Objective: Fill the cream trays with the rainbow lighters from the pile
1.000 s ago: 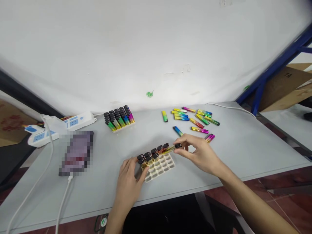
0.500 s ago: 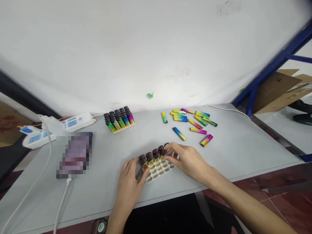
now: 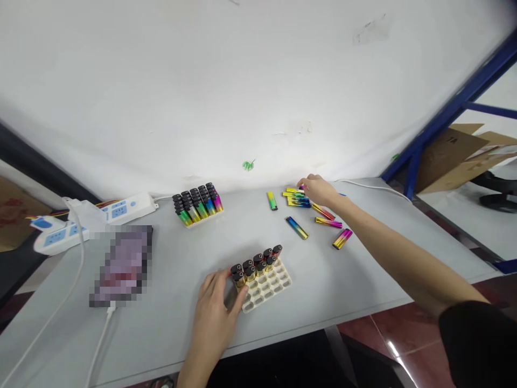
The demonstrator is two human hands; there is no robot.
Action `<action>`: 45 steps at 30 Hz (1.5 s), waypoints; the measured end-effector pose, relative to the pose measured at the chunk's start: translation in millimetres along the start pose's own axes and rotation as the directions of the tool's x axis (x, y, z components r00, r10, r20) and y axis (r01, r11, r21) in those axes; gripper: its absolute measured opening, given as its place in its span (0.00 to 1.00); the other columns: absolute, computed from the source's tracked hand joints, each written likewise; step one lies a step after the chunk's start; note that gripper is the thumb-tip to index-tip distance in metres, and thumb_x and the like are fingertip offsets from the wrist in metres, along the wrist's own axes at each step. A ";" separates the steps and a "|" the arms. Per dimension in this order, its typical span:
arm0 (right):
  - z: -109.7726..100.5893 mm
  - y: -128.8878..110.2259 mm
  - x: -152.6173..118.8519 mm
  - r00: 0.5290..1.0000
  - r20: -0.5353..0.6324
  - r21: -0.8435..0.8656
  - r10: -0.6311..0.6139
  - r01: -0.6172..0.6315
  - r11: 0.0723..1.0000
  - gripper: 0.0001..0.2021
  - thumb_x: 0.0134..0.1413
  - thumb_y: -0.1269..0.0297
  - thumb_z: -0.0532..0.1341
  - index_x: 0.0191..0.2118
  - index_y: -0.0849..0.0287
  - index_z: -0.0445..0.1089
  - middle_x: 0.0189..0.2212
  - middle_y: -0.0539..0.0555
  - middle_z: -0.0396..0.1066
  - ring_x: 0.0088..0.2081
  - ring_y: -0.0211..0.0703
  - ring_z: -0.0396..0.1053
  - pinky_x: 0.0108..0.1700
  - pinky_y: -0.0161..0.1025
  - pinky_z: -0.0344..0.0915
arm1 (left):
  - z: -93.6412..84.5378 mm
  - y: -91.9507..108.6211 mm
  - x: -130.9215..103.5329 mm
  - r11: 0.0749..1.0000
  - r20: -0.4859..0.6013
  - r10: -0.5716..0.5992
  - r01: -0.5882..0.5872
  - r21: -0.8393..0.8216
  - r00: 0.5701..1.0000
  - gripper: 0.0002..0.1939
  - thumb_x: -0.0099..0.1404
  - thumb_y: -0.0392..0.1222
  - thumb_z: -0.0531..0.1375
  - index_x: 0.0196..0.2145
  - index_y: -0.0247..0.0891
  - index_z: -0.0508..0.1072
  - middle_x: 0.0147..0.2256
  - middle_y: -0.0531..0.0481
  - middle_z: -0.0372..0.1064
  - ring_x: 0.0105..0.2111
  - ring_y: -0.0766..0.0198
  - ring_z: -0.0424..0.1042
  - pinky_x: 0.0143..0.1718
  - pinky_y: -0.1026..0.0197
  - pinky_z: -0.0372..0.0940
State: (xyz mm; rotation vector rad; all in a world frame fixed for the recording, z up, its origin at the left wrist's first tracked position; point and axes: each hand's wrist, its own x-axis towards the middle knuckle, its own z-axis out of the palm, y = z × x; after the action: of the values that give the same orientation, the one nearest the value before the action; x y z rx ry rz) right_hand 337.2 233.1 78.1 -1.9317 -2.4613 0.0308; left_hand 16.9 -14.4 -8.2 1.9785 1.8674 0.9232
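Observation:
A cream tray (image 3: 269,291) with oval slots lies on the table in front of me, its back two rows partly filled with upright black-topped lighters (image 3: 258,261). My left hand (image 3: 216,302) grips the tray's left end, thumb at the near side and fingers beside the end lighters. Farther back on the right, my right hand (image 3: 319,189) is among loose, shiny multicoloured lighters (image 3: 299,202). Its fingers are curled down at a magenta lighter (image 3: 301,187), of which only an end shows; the fingertips are mostly hidden.
A filled tray of lighters (image 3: 197,206) stands near the wall. A blue-and-yellow lighter (image 3: 297,227) and a green one (image 3: 272,200) lie apart from the pile. To the left are a power strip (image 3: 121,209), a pixelated phone-like object (image 3: 123,264) and white cables (image 3: 100,337).
My right hand has left the lighters in the tray and moved back and right to the loose lighters. My left hand stays at the tray. The view has shifted slightly.

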 end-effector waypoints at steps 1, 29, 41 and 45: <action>0.8 6.0 8.7 0.999 0.036 -0.025 -0.016 0.016 1.000 0.20 0.62 0.73 0.52 0.56 0.58 0.71 0.52 0.65 0.68 0.54 0.57 0.63 0.48 0.44 0.63 | 0.2 -0.6 0.0 1.000 -0.002 -0.005 0.005 -0.003 1.000 0.18 0.68 0.53 0.58 0.51 0.41 0.70 0.43 0.43 0.72 0.47 0.48 0.72 0.45 0.45 0.71; 2.8 -15.4 -67.8 0.982 -0.023 0.999 0.189 0.018 0.030 0.10 0.57 0.55 0.60 0.38 0.54 0.64 0.29 0.49 0.68 0.29 0.43 0.71 0.30 0.43 0.71 | -0.7 -1.6 0.6 1.000 -0.003 0.006 -0.006 0.022 1.000 0.18 0.68 0.55 0.57 0.48 0.40 0.70 0.42 0.43 0.73 0.45 0.48 0.72 0.44 0.46 0.71; 37.8 -77.7 -89.4 0.993 0.069 0.997 0.098 -0.072 0.024 0.14 0.61 0.51 0.52 0.41 0.56 0.66 0.21 0.43 0.56 0.19 0.33 0.51 0.20 0.32 0.47 | 0.9 -0.4 -0.3 0.999 0.024 -0.032 0.032 0.025 0.999 0.18 0.68 0.54 0.57 0.49 0.41 0.68 0.44 0.43 0.71 0.47 0.48 0.71 0.48 0.45 0.69; 42.8 -78.6 -95.3 0.990 0.121 0.989 0.066 -0.115 -0.094 0.19 0.60 0.44 0.55 0.39 0.57 0.67 0.23 0.45 0.55 0.20 0.34 0.53 0.20 0.32 0.49 | 0.5 -1.0 -0.2 0.999 0.037 -0.046 0.045 0.024 0.998 0.19 0.68 0.56 0.57 0.48 0.40 0.69 0.43 0.43 0.71 0.47 0.47 0.70 0.48 0.43 0.68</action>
State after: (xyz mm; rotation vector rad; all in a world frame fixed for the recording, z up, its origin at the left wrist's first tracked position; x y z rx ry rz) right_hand 282.6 121.5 37.3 -1.1482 -1.1912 1.4789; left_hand 16.5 -14.3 -9.3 1.9444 1.9032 0.8496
